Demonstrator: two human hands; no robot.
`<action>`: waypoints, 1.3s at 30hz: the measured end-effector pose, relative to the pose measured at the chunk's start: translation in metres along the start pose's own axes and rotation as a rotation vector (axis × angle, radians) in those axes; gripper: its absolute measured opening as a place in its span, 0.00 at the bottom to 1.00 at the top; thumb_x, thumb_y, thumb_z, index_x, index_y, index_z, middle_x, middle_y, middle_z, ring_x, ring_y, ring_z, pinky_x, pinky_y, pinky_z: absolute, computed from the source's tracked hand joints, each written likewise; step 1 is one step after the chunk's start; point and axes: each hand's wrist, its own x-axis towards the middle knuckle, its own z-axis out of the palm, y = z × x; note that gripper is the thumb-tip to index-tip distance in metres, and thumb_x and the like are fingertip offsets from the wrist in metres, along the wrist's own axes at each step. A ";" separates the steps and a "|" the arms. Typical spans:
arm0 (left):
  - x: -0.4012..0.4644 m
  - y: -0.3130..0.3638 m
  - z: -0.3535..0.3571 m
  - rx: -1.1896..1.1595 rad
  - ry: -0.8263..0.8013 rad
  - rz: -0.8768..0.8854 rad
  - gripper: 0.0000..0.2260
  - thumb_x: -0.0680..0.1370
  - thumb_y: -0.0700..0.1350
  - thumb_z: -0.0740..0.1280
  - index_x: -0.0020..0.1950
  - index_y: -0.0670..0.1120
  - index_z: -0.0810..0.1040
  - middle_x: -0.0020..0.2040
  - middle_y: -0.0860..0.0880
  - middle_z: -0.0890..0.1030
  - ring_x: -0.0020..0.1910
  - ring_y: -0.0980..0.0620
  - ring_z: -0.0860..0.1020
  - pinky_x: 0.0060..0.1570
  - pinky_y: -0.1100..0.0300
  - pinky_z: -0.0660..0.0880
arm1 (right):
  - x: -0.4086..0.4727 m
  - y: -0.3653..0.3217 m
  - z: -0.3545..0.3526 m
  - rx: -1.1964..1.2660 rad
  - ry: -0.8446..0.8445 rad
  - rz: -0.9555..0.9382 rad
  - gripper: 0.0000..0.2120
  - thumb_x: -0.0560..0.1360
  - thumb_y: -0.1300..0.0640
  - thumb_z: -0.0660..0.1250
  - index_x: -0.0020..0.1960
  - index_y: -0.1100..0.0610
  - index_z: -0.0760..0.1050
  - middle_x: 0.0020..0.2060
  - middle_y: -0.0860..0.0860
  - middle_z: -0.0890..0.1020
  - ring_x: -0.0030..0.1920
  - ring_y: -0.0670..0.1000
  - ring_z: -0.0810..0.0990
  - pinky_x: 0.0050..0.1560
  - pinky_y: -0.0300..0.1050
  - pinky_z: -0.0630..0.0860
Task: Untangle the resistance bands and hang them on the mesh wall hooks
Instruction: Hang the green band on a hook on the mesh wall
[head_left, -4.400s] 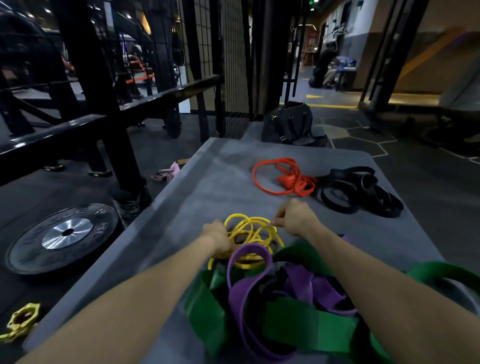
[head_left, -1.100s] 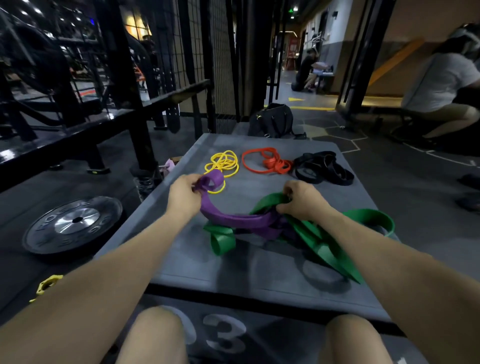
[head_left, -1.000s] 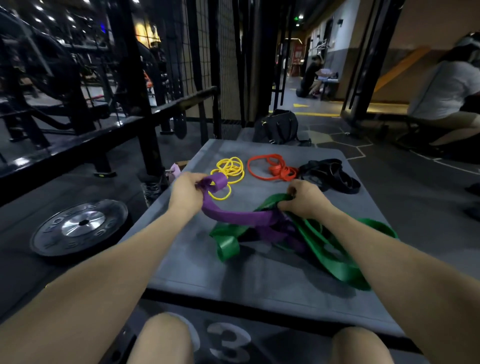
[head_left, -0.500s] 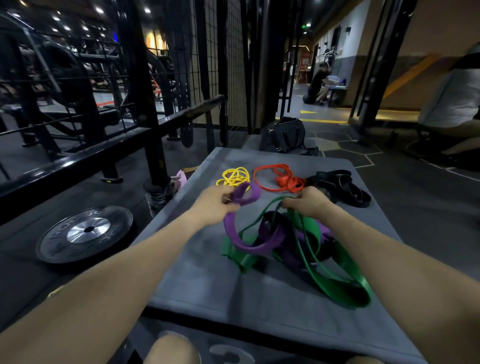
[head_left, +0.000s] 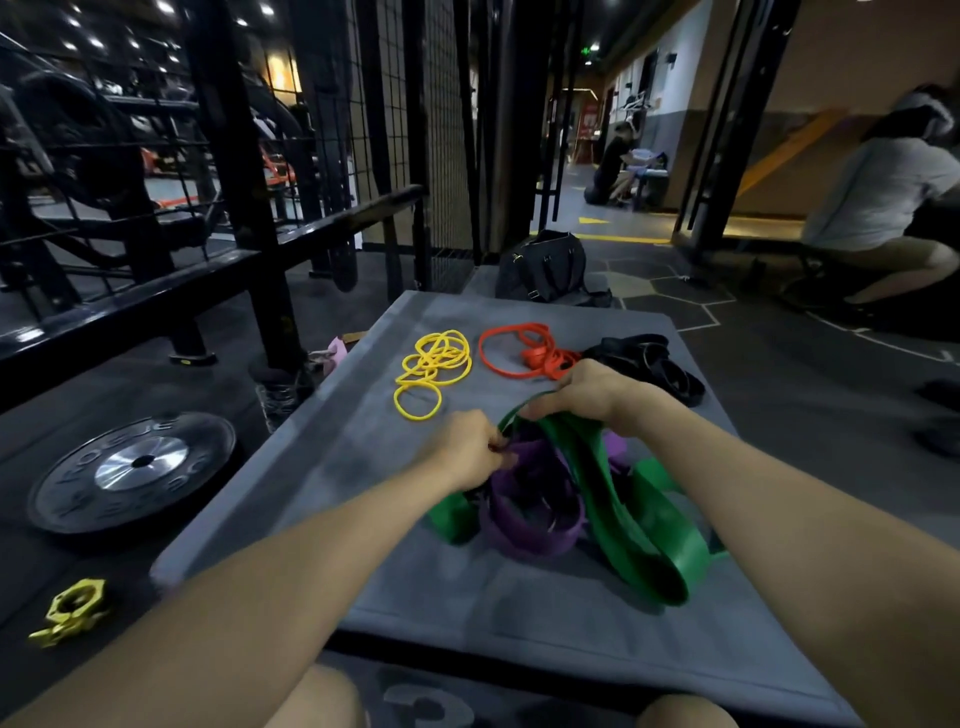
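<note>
At lower centre of the bench, my left hand pinches the purple band, bunched just right of it. My right hand grips the green band, whose long loop runs toward lower right, crossing over the purple. The mesh wall stands far above.

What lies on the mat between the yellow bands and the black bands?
In the head view, the orange bands lie between the yellow bands and the black bands, all in a row on the grey mat.
</note>
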 end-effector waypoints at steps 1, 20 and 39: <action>0.002 0.003 0.002 -0.015 0.029 -0.032 0.12 0.73 0.49 0.70 0.43 0.39 0.82 0.39 0.36 0.80 0.45 0.38 0.80 0.35 0.57 0.67 | -0.003 -0.001 0.000 0.048 -0.021 -0.008 0.19 0.64 0.57 0.78 0.30 0.55 0.67 0.19 0.46 0.73 0.22 0.45 0.73 0.25 0.36 0.68; -0.010 0.028 -0.004 -0.881 -0.073 -0.374 0.09 0.70 0.41 0.69 0.33 0.46 0.71 0.24 0.51 0.73 0.30 0.51 0.70 0.33 0.62 0.67 | -0.019 0.023 0.017 0.172 0.040 -0.066 0.07 0.78 0.67 0.60 0.52 0.62 0.75 0.39 0.57 0.76 0.32 0.51 0.71 0.31 0.42 0.67; -0.017 -0.039 -0.044 -0.755 -0.045 -0.719 0.04 0.79 0.44 0.63 0.46 0.44 0.72 0.41 0.49 0.76 0.38 0.55 0.73 0.35 0.64 0.69 | -0.011 0.022 -0.042 0.429 0.639 0.133 0.15 0.78 0.59 0.63 0.58 0.70 0.72 0.36 0.54 0.78 0.24 0.46 0.77 0.44 0.44 0.81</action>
